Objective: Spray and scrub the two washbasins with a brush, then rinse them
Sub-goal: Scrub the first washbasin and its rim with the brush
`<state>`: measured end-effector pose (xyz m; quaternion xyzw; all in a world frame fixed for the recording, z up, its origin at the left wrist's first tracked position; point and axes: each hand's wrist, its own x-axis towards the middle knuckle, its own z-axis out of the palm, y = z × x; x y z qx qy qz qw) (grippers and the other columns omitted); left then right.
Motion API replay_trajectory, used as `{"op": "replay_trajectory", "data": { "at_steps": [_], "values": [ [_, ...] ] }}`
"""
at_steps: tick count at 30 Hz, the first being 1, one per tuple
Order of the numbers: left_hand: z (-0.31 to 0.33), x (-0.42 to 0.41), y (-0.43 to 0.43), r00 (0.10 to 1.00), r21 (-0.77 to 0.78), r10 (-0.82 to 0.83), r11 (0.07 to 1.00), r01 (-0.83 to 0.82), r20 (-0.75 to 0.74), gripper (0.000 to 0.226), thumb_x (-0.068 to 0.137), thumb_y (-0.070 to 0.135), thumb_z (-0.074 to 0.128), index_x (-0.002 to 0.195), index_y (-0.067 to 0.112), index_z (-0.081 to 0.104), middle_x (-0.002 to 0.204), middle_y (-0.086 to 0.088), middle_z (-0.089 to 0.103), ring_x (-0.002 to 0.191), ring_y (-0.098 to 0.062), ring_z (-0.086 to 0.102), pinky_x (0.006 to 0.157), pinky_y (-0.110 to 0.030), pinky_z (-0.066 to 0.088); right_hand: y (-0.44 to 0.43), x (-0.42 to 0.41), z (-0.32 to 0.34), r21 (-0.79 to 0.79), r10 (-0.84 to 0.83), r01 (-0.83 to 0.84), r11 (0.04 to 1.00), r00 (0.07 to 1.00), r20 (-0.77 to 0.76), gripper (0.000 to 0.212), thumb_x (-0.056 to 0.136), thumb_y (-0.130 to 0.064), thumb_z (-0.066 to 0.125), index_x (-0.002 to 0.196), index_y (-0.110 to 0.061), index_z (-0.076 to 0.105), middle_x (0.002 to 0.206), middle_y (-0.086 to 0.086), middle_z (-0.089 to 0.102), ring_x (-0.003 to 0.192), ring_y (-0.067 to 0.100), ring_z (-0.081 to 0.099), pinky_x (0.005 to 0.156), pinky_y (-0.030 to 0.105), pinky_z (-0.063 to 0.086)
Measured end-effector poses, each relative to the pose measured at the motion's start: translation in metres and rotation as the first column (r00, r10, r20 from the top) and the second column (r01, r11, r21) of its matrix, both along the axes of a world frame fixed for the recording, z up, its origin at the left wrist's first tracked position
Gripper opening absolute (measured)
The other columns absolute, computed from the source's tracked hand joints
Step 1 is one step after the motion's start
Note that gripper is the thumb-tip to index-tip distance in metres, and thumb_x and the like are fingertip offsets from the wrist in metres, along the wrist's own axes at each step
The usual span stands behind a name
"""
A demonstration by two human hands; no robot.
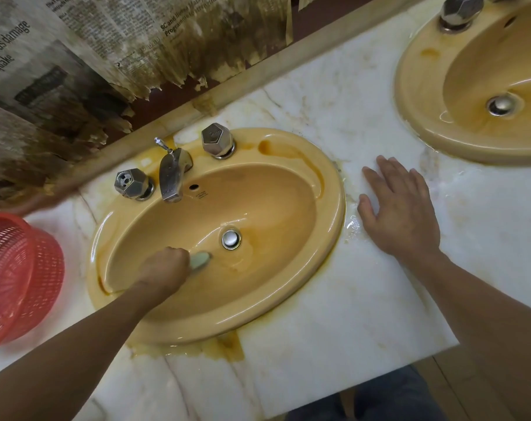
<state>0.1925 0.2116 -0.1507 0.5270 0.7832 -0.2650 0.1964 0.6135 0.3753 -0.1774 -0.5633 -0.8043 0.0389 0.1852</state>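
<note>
Mustard-yellow ceramic, the near washbasin sits in a wet white marble tabletop. Inside its bowl, just beside the drain plug, the left hand is clenched round a pale green brush. The right hand lies flat, fingers spread, just right of the basin's rim. The second washbasin lies further right.

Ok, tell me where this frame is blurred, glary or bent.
Head view: slight motion blur softens the brush in the left hand; soft glare streaks the rim of the near washbasin; the wide-angle lens bows the countertop edge; the right hand is sharp.
</note>
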Motion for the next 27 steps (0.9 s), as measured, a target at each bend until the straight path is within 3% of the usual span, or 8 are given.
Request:
{"op": "replay_trajectory", "data": {
  "at_steps": [2,4,6,11,16,21,23,27],
  "values": [
    [-0.002,-0.004,-0.006,0.999,0.071,0.050,0.996,-0.049,-0.008,0.014,0.095,0.035,0.061,0.093,0.024,0.069,0.098,-0.006,0.068,0.091,-0.030,0.064,0.072,-0.034,0.049,0.000,0.000,0.000,-0.004,0.000,0.000,1.000,1.000,-0.005,0.053,0.101,-0.039,0.041,0.147,-0.014,0.050,0.159,0.011,0.039,0.150,0.027,0.030,0.123,0.048,0.021],
    [-0.001,0.001,-0.011,0.968,0.034,0.116,0.991,-0.127,0.224,0.005,0.090,0.037,0.072,0.086,0.034,0.071,0.096,0.002,0.069,0.092,-0.020,0.062,0.072,-0.030,0.044,0.000,0.000,0.000,-0.006,-0.001,0.001,1.000,1.000,-0.002,0.053,0.101,-0.039,0.040,0.147,-0.014,0.050,0.159,0.011,0.039,0.150,0.026,0.030,0.123,0.048,0.021],
    [0.003,0.000,-0.018,0.941,-0.046,0.105,0.994,-0.095,0.323,0.010,0.086,0.037,0.079,0.081,0.039,0.071,0.091,0.011,0.068,0.086,-0.010,0.060,0.070,-0.026,0.041,0.000,0.000,0.000,-0.009,0.001,-0.001,1.000,1.000,0.002,0.053,0.101,-0.039,0.040,0.147,-0.014,0.049,0.159,0.011,0.039,0.150,0.026,0.030,0.123,0.048,0.020],
    [0.025,-0.046,-0.027,0.991,-0.076,0.133,0.988,-0.132,-0.003,0.014,0.084,0.041,0.072,0.076,0.033,0.065,0.097,0.005,0.065,0.088,-0.015,0.060,0.071,-0.030,0.049,0.000,0.000,0.002,-0.021,0.005,-0.005,1.000,1.000,-0.006,0.054,0.101,-0.040,0.039,0.148,-0.014,0.049,0.160,0.011,0.038,0.151,0.026,0.029,0.124,0.048,0.020],
    [0.066,-0.047,-0.015,0.978,-0.354,0.146,0.931,-0.086,0.146,0.012,0.080,0.034,0.078,0.073,0.025,0.076,0.070,0.013,0.068,0.068,-0.003,0.062,0.063,-0.018,0.050,0.000,0.000,0.002,-0.018,0.007,-0.007,1.000,1.000,-0.004,0.054,0.101,-0.039,0.039,0.147,-0.013,0.049,0.159,0.011,0.038,0.150,0.027,0.030,0.123,0.048,0.020],
    [0.087,-0.037,-0.011,0.932,-0.329,-0.213,0.938,0.111,-0.294,0.046,0.095,0.068,0.048,0.099,0.024,0.060,0.093,0.004,0.057,0.086,-0.020,0.065,0.076,-0.035,0.057,0.000,0.000,0.001,-0.016,0.002,-0.002,1.000,1.000,-0.006,0.053,0.101,-0.039,0.040,0.146,-0.013,0.050,0.159,0.011,0.039,0.150,0.027,0.030,0.123,0.049,0.021],
    [0.078,-0.022,-0.016,0.948,-0.340,-0.215,0.932,0.127,-0.233,0.044,0.095,0.065,0.051,0.102,0.023,0.063,0.091,0.004,0.054,0.086,-0.019,0.065,0.074,-0.033,0.057,0.000,0.000,0.002,-0.013,0.004,-0.004,1.000,1.000,-0.003,0.053,0.101,-0.039,0.040,0.147,-0.013,0.050,0.159,0.011,0.039,0.150,0.027,0.030,0.123,0.049,0.021],
    [0.068,-0.022,-0.014,0.999,-0.330,0.040,0.943,-0.032,0.018,0.019,0.082,0.046,0.069,0.082,0.028,0.063,0.091,0.006,0.064,0.078,-0.011,0.064,0.068,-0.028,0.056,0.000,0.001,0.001,-0.012,0.004,-0.004,1.000,1.000,-0.004,0.053,0.101,-0.039,0.040,0.147,-0.013,0.050,0.159,0.012,0.039,0.150,0.027,0.031,0.123,0.049,0.021]
  ]
}}
